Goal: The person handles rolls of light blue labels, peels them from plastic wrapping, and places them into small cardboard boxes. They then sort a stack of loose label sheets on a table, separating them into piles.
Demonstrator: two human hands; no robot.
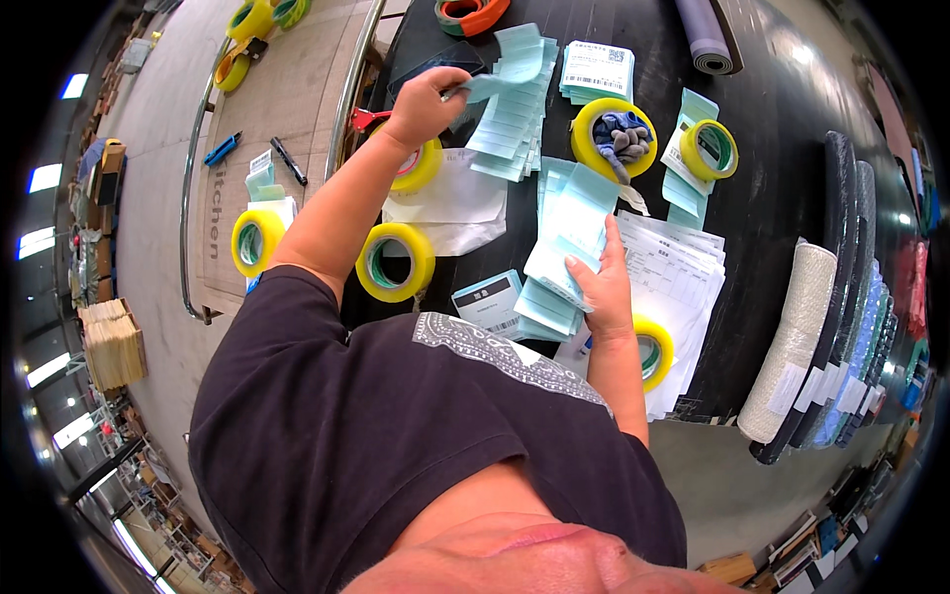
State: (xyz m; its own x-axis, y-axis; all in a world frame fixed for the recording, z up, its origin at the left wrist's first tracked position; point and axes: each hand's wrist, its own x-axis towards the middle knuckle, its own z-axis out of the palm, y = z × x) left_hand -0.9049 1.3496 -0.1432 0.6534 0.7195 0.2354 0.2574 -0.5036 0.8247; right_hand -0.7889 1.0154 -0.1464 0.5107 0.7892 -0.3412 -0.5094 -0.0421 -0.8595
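My left hand (427,104) is at the far side of the black table, its fingers pinching the end of a pale blue strip of labels (510,114). That strip lies in folds, spread toward the middle of the table. Nearer to me, my right hand (604,282) grips a folded stack of pale blue labels (579,213), thumb on top and index finger along its right edge; its other fingers are mostly hidden. Under and beside this stack lie more labels with a black-banded one (488,302). Another label stack (597,69) with printed faces sits at the back.
Yellow tape rolls (424,262) lie around the labels; one holds grey-blue gloves (623,139). Printed sheets (683,267) are at the right, beyond them wrapped rolls (792,346). A cart (267,119) with a metal rail stands left, carrying a marker (289,161) and a blue cutter (224,148).
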